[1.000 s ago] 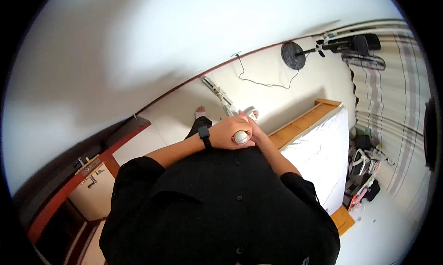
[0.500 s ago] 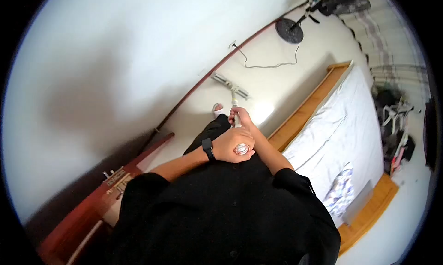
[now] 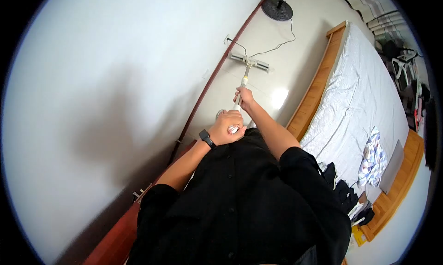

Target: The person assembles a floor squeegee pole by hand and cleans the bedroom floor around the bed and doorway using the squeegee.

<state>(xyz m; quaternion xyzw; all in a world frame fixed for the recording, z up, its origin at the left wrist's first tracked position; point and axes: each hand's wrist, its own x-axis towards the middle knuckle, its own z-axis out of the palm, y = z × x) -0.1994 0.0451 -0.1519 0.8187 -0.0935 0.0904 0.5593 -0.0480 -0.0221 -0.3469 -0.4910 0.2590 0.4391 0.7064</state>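
My left hand (image 3: 226, 128), with a black watch (image 3: 206, 138) at its wrist, is wrapped around the top end of a mop (image 3: 245, 82) near the middle of the frame. My right hand (image 3: 245, 98) grips the shaft further along, just above it in the frame. The mop head (image 3: 250, 62) is on the floor (image 3: 302, 41) at upper centre, by the dark red skirting (image 3: 210, 83); I can't quite tell whether the grey cord (image 3: 277, 47) touches it. A round black base (image 3: 277, 10) stands at the top, and a bed (image 3: 362, 94) fills the right.
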